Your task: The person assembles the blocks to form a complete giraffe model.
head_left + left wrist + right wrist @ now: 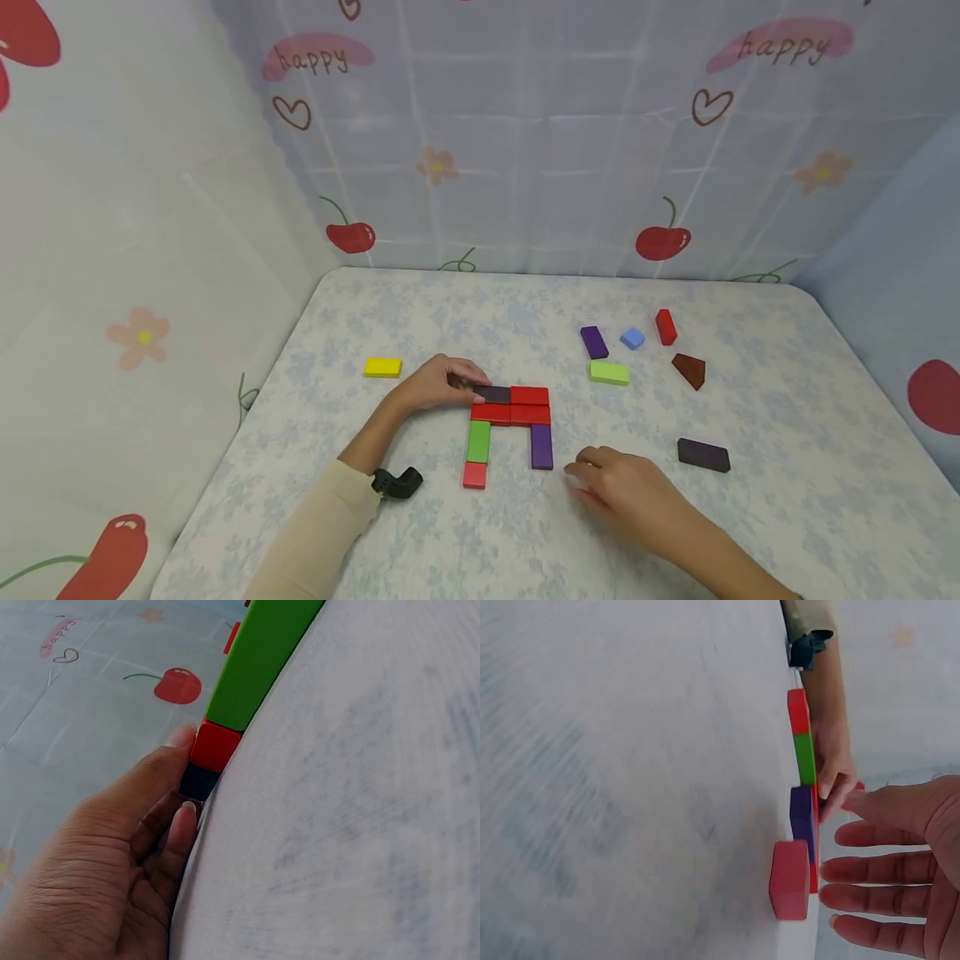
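My left hand is at the left end of a black block, pinching it between thumb and finger. The block lies in a flat figure beside a red block, above another row of red blocks. A green block with a small light-red block and a purple block extend below. My right hand hovers right of the purple block. In the right wrist view its fingers are straight and spread beside a pinkish-red block, which the hand hides in the head view.
A yellow block lies left. To the right are a purple block, a lime block, a blue piece, a red block, a brown piece and a black block. A printed curtain stands behind the table.
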`<state>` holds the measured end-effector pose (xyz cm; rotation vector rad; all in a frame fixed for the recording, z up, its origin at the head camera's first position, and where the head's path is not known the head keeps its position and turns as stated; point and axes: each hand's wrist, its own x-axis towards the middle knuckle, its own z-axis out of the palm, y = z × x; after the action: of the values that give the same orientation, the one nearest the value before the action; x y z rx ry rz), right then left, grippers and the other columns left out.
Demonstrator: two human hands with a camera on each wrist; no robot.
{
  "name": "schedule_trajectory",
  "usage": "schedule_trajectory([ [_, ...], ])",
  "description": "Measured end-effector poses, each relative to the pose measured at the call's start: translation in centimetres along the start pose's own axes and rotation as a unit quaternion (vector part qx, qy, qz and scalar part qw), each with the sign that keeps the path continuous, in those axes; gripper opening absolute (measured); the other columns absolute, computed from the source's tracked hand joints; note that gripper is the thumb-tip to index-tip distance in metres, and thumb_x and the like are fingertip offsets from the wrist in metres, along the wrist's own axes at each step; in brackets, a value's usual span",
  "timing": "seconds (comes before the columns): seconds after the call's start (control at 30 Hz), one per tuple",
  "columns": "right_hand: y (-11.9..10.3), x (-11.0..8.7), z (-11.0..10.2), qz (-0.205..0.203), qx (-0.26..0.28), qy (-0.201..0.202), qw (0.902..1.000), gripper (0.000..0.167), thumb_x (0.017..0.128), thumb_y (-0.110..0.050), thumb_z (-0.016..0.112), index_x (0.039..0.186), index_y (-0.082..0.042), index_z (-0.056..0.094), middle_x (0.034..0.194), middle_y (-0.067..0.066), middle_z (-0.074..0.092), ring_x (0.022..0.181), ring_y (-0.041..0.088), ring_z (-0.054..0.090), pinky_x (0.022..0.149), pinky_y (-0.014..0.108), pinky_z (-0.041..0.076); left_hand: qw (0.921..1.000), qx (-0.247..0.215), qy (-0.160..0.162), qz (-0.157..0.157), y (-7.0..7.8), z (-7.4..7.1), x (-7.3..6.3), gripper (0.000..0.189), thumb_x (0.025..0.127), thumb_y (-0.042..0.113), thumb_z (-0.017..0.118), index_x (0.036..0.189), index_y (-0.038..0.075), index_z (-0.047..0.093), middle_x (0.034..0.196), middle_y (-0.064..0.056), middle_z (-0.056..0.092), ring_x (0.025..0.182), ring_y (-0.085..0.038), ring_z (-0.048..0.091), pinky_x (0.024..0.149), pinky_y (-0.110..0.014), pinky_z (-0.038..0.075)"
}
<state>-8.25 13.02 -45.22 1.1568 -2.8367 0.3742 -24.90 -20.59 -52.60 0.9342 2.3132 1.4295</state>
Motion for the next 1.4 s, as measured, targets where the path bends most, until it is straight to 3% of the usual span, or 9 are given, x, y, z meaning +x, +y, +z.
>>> schedule_trajectory([
  [0.1,1.2,-0.9,-0.2,0.016,-0.002,-0.001,0.9999,0.025,0.082,-0.022,0.086,0.104,-0.014,0.078,0.097,-0.005,0.068,0.084,0.009,0.065,0.070,0.029,0.057,1.0000,-0.002,0.003,0.001,0.1,-0.1,-0.1,0.027,0.085,0.018,0.084,0.111,0.015,0.081,0.115,0.001,0.073,0.098,-0.017,0.065,0.079,-0.031,0.055],
  [0.3,2.1,-1.6,-0.1,0.033,0.009,-0.046,0.9984,0.029,0.078,-0.022,0.089,0.103,-0.015,0.077,0.094,-0.007,0.066,0.080,0.007,0.061,0.067,0.028,0.055,1.0000,-0.003,0.000,-0.008,-0.1,-0.1,-0.2,0.026,0.086,0.020,0.084,0.111,0.018,0.081,0.115,0.004,0.073,0.099,-0.016,0.065,0.079,-0.031,0.055],
  [0.43,2.2,-1.3,0.1,0.025,0.047,-0.045,0.9976,0.029,0.078,-0.013,0.088,0.104,-0.016,0.077,0.093,-0.010,0.065,0.081,0.005,0.060,0.071,0.029,0.056,0.9999,-0.004,0.000,-0.012,-0.2,0.0,-0.2,0.026,0.085,0.020,0.085,0.111,0.020,0.081,0.114,0.004,0.072,0.099,-0.017,0.065,0.079,-0.031,0.055],
  [0.6,1.9,-0.9,0.3,0.016,0.076,-0.056,0.9954,0.032,0.079,-0.014,0.088,0.108,-0.013,0.076,0.097,-0.007,0.068,0.086,0.007,0.065,0.076,0.031,0.058,0.9999,-0.007,0.001,-0.012,-0.3,0.1,-0.1,0.025,0.085,0.019,0.085,0.110,0.020,0.081,0.114,0.006,0.072,0.099,-0.016,0.065,0.079,-0.032,0.055],
  [0.9,2.2,-1.5,0.0,0.033,0.086,-0.026,0.9954,0.027,0.081,-0.013,0.086,0.105,-0.012,0.075,0.098,-0.010,0.066,0.084,0.006,0.065,0.073,0.028,0.056,1.0000,0.003,0.001,-0.001,0.1,0.0,0.2,0.026,0.086,0.018,0.084,0.111,0.016,0.081,0.115,0.002,0.073,0.099,-0.017,0.065,0.078,-0.030,0.055],
  [1.13,2.0,-1.3,0.7,-0.002,0.135,-0.033,0.9903,0.019,0.085,-0.008,0.081,0.103,-0.013,0.077,0.097,-0.010,0.068,0.088,0.005,0.066,0.076,0.026,0.057,1.0000,0.001,-0.004,-0.001,0.1,0.1,0.2,0.025,0.086,0.019,0.084,0.111,0.018,0.081,0.113,0.004,0.073,0.095,-0.016,0.064,0.077,-0.030,0.054],
  [1.4,0.9,-0.1,1.5,-0.037,0.130,-0.017,0.9907,0.017,0.086,-0.008,0.081,0.102,-0.013,0.078,0.095,-0.008,0.069,0.086,0.005,0.066,0.075,0.024,0.056,1.0000,0.001,0.001,0.003,-0.1,0.1,0.1,0.025,0.086,0.018,0.084,0.111,0.018,0.081,0.114,0.005,0.073,0.098,-0.017,0.065,0.078,-0.030,0.054],
])
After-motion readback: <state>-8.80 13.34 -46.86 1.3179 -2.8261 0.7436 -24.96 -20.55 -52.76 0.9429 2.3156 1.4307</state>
